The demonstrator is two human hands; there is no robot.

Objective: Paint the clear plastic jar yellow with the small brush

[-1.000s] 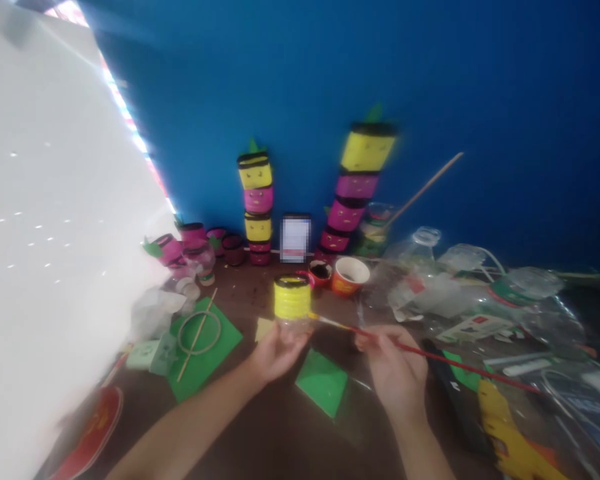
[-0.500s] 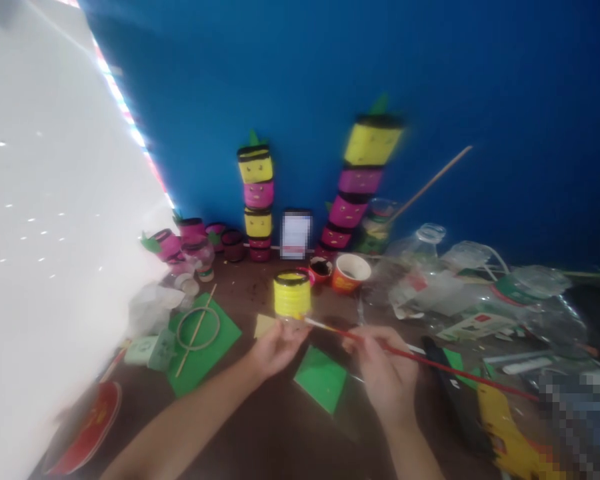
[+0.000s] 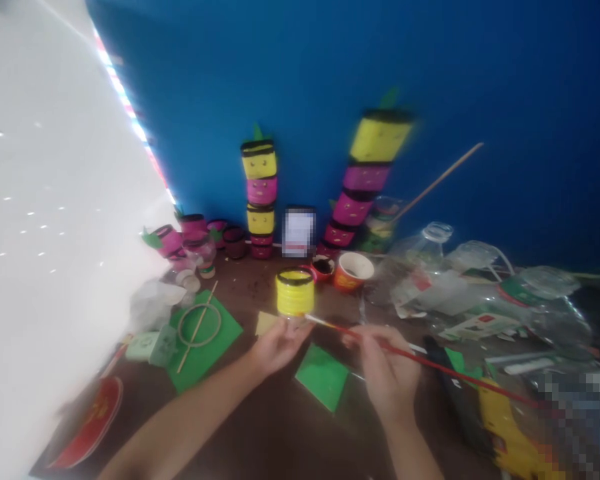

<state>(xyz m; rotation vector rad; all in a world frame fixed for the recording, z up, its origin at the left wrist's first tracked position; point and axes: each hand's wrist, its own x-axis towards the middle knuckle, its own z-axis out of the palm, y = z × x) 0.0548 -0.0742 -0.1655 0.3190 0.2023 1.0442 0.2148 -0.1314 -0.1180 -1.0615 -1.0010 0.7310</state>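
My left hand (image 3: 281,343) grips the clear lower end of a small round container (image 3: 295,295), which is painted yellow with a black rim and held upright. In my right hand (image 3: 387,363) is a long red paintbrush (image 3: 440,365), pinched between thumb and fingers. Its pale tip reaches the container's lower edge; whether it touches is too blurred to tell. Behind the container stand a red cup with dark contents (image 3: 323,268) and a white-rimmed paper cup (image 3: 354,272). A green paper square (image 3: 323,378) lies on the table between my forearms.
Stacks of painted yellow and magenta containers (image 3: 261,190) stand against the blue wall (image 3: 305,80). Clear plastic bottles (image 3: 540,300) crowd the right side. On the left, a stick (image 3: 197,327) and a ring (image 3: 181,333) lie on green paper (image 3: 230,327). A yellow tool (image 3: 500,427) sits front right.
The view has shifted slightly, so the scene sits a little differently. Both hands keep their holds, and the brush tip stays by the container's lower edge.
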